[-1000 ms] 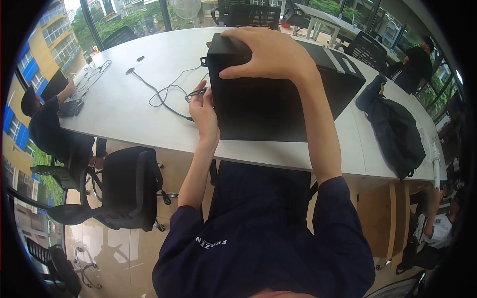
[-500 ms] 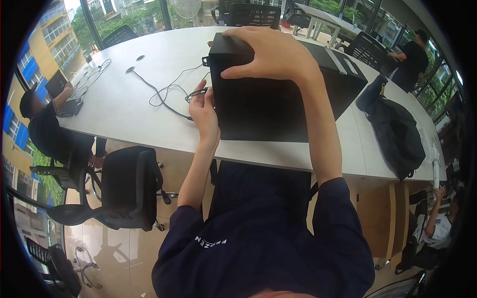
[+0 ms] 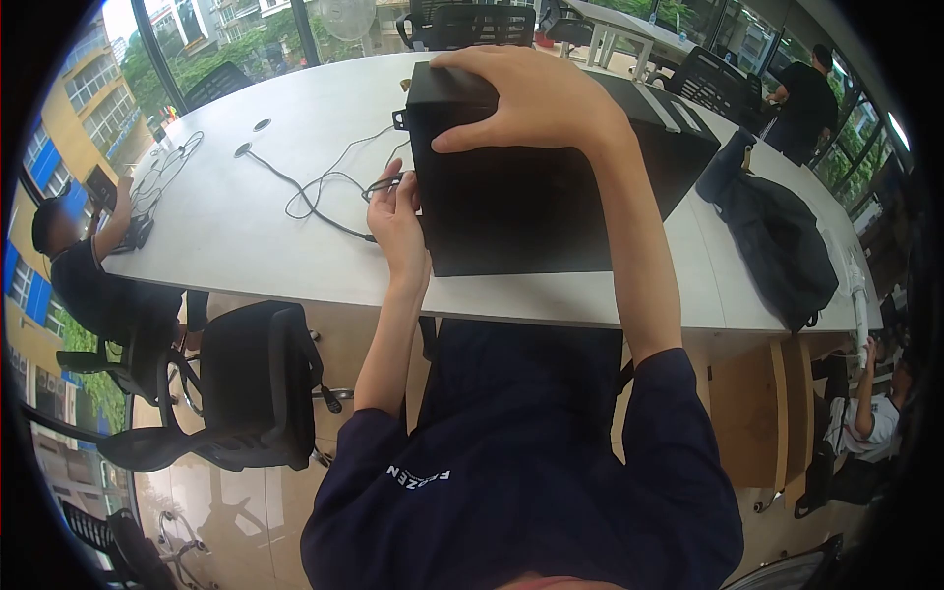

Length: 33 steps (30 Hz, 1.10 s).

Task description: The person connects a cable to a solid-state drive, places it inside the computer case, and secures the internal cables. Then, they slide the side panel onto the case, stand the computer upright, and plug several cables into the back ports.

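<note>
A large black box-shaped case (image 3: 521, 216) lies on the white table (image 3: 295, 226). My right hand (image 3: 531, 98) reaches over it, thumb and fingers spread across its top left part. At the case's left side, my left hand (image 3: 396, 211) has its fingers closed on a black cable (image 3: 383, 183), close against the case's edge. The cable's end is hidden by my fingers and the case. Thin cables loop on the table left of my left hand, and a thicker grey cable (image 3: 295, 189) runs from a table grommet toward my left wrist.
A black bag (image 3: 777, 246) lies on the table at the right. A seated person (image 3: 88, 256) is at the left end near more cables (image 3: 167, 172). Black office chairs (image 3: 256, 383) stand around; other people are at the right.
The whole view has shifted slightly. Both hands keep about the same places on and beside the case. The person at the left has moved an arm.
</note>
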{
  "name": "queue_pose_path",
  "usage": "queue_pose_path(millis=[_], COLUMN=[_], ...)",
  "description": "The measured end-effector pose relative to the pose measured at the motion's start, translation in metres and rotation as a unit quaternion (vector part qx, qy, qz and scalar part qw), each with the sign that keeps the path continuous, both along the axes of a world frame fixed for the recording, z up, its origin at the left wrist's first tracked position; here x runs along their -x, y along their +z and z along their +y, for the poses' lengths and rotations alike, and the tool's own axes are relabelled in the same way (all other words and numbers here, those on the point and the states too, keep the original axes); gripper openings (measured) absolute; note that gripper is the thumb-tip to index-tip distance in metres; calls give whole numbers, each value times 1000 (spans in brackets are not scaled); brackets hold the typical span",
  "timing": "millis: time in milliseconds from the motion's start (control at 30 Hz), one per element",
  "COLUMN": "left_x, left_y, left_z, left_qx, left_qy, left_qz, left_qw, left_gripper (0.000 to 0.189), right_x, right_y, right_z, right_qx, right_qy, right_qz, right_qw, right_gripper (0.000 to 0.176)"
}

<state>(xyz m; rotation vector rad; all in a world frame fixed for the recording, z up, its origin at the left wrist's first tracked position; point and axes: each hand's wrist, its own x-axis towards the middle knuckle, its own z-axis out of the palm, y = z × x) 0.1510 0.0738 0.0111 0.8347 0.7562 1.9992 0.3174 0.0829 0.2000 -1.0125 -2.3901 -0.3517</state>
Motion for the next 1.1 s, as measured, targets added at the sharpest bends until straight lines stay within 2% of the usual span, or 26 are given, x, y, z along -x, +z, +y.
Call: queue_pose_path(millis=[433,600,700,800,933,1100], left_x=[3,14,14,11,9,1], left_y=[5,-4,10,9,2,10], left_z=[-3,2,-1,2,8,-1], left_qx=[7,2,51,46,25,21], left_qy=[-21,-41,-82,-77,-63,-46], left_qz=[-26,41,46,40,48,-2], left_qw=[999,998,994,995,997,999], left_gripper=[33,29,27,26,29,36], right_x=[2,2,1,1,1,1], right_y=[7,6,5,4,4,4], right_z=[-7,-6,-4,-4,-3,-6], right_qx=[52,54,44,44,53,50], right_qy=[-22,-27,-18,-16,-13,-22], right_qz=[-7,-15,-10,-7,-4,-5], right_qw=[998,998,999,999,998,998], right_gripper=[91,92,92,91,91,91])
